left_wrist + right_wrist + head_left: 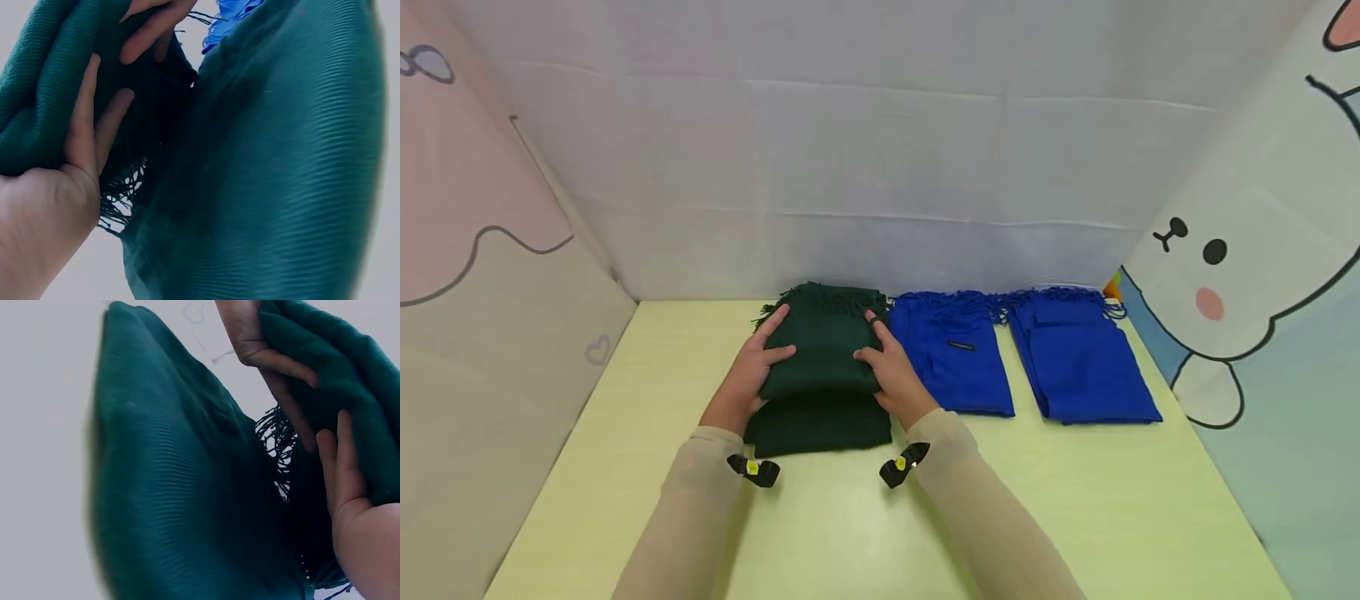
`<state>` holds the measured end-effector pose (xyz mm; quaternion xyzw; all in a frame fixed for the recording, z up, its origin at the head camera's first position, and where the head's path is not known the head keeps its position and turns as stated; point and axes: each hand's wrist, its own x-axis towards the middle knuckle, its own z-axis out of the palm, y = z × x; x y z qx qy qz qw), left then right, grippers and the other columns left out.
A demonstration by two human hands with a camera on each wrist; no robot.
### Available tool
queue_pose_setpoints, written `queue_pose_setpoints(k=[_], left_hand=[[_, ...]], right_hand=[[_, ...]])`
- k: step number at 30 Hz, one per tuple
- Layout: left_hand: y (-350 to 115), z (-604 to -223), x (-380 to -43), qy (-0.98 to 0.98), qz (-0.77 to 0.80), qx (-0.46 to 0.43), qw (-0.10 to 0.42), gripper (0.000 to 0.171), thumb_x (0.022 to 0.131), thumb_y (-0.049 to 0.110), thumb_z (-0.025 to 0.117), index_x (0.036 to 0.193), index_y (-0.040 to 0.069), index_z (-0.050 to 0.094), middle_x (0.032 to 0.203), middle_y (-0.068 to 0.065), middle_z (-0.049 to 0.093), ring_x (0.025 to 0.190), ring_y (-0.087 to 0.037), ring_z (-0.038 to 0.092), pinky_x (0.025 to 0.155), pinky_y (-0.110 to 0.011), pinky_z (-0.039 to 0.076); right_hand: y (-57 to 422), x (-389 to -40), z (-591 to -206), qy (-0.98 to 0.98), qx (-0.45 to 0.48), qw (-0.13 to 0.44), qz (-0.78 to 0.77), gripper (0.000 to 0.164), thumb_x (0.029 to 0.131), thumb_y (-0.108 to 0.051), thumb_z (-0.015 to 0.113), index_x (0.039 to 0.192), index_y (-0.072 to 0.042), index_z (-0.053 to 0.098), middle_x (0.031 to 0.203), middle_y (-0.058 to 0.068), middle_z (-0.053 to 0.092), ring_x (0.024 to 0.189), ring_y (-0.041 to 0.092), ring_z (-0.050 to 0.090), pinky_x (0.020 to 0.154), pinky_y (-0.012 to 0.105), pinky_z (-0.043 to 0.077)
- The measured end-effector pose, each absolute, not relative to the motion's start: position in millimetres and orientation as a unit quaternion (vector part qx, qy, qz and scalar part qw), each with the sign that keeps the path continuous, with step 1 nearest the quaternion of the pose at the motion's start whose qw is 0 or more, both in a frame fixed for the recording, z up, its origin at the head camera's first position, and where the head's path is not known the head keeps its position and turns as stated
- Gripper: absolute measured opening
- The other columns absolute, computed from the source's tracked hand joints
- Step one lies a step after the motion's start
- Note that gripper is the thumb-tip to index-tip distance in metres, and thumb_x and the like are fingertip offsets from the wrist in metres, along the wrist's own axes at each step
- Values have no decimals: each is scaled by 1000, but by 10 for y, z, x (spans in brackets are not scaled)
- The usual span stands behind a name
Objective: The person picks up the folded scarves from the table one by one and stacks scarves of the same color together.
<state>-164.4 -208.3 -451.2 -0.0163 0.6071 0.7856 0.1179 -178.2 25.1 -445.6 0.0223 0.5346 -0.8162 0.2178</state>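
A dark green fringed scarf lies folded on the table, its fringe toward the back wall. My left hand grips the left side of its upper fold, and my right hand grips the right side. Both thumbs lie over the top. From the left wrist, fingers reach under the thick upper fold, with a gap above the lower green layer. The right wrist view shows the same hold, with the lower layer apart from the fold. Some fingertips are hidden by the cloth.
Right of the green scarf lies a folded blue fringed scarf with a small dark label. Another folded blue scarf is farther right. A white cloth wall closes off the back of the pale yellow table; printed fabric hangs on both sides.
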Motion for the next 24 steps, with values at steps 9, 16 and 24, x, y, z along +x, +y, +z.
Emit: queue_pose_setpoints(k=[9,16,24], left_hand=[[-2138,-4593,-1388,630,764,-37,137,66,104,10,52,158,37,27,165,0,17,144,-31,32,91,-28,54],[-2151,-4634,-1314,673,720,-64,156,65,104,16,53,158,39,25,166,-2,10,145,-31,30,101,-38,48],[-2233,-4634,-1097,738,659,-42,139,71,102,19,58,161,29,18,167,-6,1,152,-33,8,117,-58,23]], right_hand=[[245,-1512,-4590,534,11,242,-810,79,98,1,52,156,-43,24,159,0,31,127,26,56,89,37,57],[285,-1406,-4609,555,34,251,-793,82,98,-4,56,159,-40,15,158,6,33,121,27,60,87,37,56],[369,-1249,-4611,584,60,263,-766,89,95,-6,64,159,-40,13,166,6,8,133,34,47,99,48,49]])
